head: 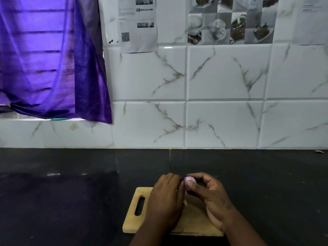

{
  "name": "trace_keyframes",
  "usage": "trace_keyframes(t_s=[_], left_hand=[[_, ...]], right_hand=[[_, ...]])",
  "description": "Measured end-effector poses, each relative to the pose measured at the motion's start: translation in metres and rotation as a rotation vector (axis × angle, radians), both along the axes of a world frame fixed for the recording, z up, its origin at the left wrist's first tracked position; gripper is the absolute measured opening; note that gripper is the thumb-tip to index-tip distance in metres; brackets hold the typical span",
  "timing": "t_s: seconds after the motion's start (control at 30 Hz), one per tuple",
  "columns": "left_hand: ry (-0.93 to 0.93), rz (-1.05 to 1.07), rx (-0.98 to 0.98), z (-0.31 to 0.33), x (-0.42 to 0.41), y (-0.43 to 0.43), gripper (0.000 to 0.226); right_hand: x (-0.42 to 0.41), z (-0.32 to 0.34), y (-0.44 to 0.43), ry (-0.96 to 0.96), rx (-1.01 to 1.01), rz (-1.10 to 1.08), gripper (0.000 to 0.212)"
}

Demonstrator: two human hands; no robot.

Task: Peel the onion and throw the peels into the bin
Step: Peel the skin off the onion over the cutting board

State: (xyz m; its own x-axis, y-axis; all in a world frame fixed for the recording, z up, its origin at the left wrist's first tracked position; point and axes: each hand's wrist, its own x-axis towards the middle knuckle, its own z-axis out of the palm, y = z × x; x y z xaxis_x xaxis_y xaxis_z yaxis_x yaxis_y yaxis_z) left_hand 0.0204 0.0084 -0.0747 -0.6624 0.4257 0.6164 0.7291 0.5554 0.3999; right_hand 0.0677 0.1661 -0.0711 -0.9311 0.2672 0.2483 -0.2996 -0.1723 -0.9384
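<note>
Onion (188,181) pinched in right hand (209,194) fingertips above the cutting board (134,222). Left hand (166,197), fingers curled, touches the onion's left side.

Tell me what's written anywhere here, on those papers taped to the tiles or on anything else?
Nothing can be read.
Left taped sheet: lines of print, small photos and a QR code, all too small and blurred.
Right taped sheet: faint lines, too blurred.
Wooden cutting board, onion and black counter: no writing visible.
</note>
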Motion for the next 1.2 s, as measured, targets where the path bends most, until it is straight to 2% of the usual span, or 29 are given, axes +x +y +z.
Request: trace_keyframes(t_s=[0.1, 0.3, 0.4, 0.5, 0.63, 0.73, 0.87, 0.97, 1.03, 1.13, 1.2], left_hand=[[-0.028, -0.008, -0.006, 0.0, 0.0, 0.0, 0.022], [-0.057, -0.019, -0.011, 0.002, 0.0, 0.0, 0.018], [-0.073, -0.003, 0.025, 0.005, 0.001, 0.0, 0.008], [-0.103, 0.019, 0.117, 0.004, -0.003, -0.001, 0.017], [-0.156, 0.044, 0.202, -0.001, -0.009, 0.0, 0.027], [-0.159, 0.06, 0.203, -0.003, -0.011, -0.001, 0.029], [-0.114, 0.111, 0.162, -0.003, -0.01, -0.001, 0.016], [-0.112, 0.172, 0.2, -0.003, -0.014, -0.003, 0.029], [-0.114, 0.126, 0.246, -0.004, -0.014, -0.004, 0.021], [-0.174, -0.101, 0.301, -0.003, -0.01, -0.005, 0.038], [-0.224, -0.247, 0.295, -0.001, -0.006, -0.005, 0.039]], right_hand=[[-0.002, -0.001, 0.0, 0.002, 0.018, -0.01, 0.026], [-0.003, -0.003, 0.001, 0.02, 0.048, -0.019, 0.03], [-0.003, -0.002, 0.0, 0.03, 0.026, 0.001, 0.031], [-0.003, -0.001, -0.002, 0.04, -0.033, 0.065, 0.033], [-0.004, -0.002, 0.0, 0.046, -0.161, 0.135, 0.046], [-0.007, -0.004, 0.002, 0.045, -0.186, 0.127, 0.035], [-0.008, -0.002, 0.001, 0.035, -0.161, 0.114, 0.038], [-0.008, -0.001, 0.002, 0.015, -0.18, 0.089, 0.03], [-0.008, -0.002, 0.001, -0.012, -0.173, 0.078, 0.026], [-0.009, -0.003, 0.001, -0.048, -0.172, 0.094, 0.028], [-0.009, -0.002, 0.001, -0.057, -0.183, 0.122, 0.03]])
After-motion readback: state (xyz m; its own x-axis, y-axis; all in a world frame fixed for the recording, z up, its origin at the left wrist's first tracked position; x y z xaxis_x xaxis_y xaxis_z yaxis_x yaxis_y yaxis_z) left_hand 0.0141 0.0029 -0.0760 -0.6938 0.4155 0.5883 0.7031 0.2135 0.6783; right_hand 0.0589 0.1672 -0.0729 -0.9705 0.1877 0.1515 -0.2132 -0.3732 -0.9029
